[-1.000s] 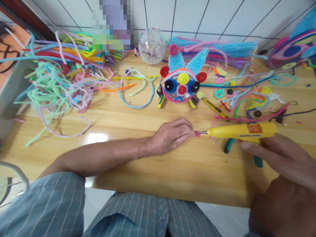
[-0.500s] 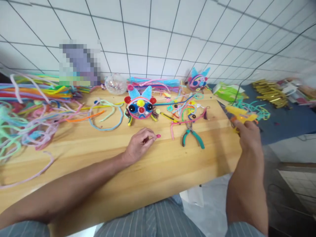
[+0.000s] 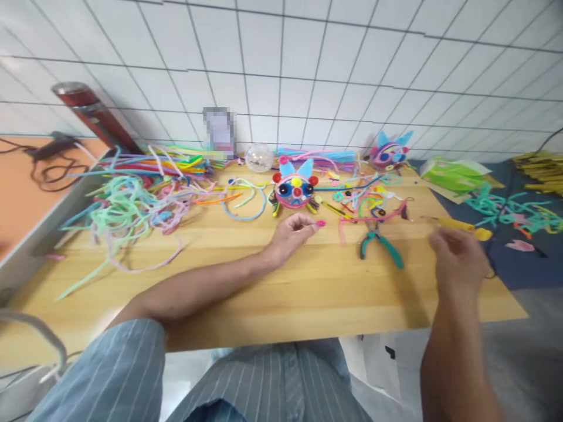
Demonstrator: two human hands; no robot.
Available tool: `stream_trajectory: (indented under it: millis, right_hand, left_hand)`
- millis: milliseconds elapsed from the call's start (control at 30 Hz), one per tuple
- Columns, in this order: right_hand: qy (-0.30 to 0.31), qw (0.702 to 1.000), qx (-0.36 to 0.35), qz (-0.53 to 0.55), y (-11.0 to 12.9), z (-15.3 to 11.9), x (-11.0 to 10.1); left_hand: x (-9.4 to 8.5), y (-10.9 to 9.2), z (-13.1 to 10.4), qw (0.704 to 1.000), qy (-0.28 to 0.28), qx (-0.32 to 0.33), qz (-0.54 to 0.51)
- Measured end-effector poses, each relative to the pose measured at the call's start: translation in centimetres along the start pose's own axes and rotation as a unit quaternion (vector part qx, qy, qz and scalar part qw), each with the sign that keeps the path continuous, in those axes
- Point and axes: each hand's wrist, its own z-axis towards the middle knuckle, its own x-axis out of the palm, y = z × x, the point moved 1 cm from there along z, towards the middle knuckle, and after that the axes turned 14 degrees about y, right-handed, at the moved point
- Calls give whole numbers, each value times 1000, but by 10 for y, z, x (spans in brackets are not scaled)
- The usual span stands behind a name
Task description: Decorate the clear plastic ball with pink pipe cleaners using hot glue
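My left hand point(image 3: 290, 237) pinches a small dark pink piece point(image 3: 321, 224) just in front of a colourful mask-like figure point(image 3: 295, 190) with blue ears and black eyes. At the right end of the wooden table, my right hand point(image 3: 460, 258) is closed around a yellow glue gun point(image 3: 455, 225), whose nozzle points left; the hand is blurred. Teal-handled pliers point(image 3: 389, 249) lie open between my hands. Behind them is a bent pink pipe cleaner point(image 3: 367, 220).
Tangled pipe cleaners point(image 3: 118, 205) cover the table's left part. A clear ball point(image 3: 259, 158), a second figure point(image 3: 391, 151) and a green packet point(image 3: 455, 174) stand at the back. A dark cord hangs at the right.
The glue gun in my right hand has come left from above the blue surface to over the wooden table's right end. My view has shifted left; my left hand keeps its pinch.
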Motion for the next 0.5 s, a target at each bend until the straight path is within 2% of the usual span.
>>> stream_trajectory:
  millis: [33,100,133,233,333,500]
  right_hand:
    - [-25,999,1,22,19,-7,17]
    - [22,991,3,132,60,-18,53]
    - [48,988,-11,148,80,-22,68]
    - [78,977,-34,195,124,-26,99]
    - [80,972,-57,214,142,-19,108]
    - [91,972,-69,206,148,-7,110]
  left_hand:
    - [2,-6,-1,999,10,4,-40]
    - [5,-19,-3,995,24,18,-91]
    - [6,-24,-5,993,27,25,-108]
    - [9,-36,-8,988,32,37,-147]
    - [8,-39,-7,984,35,49,-166]
    - [7,-40,-5,985,20,83,-152]
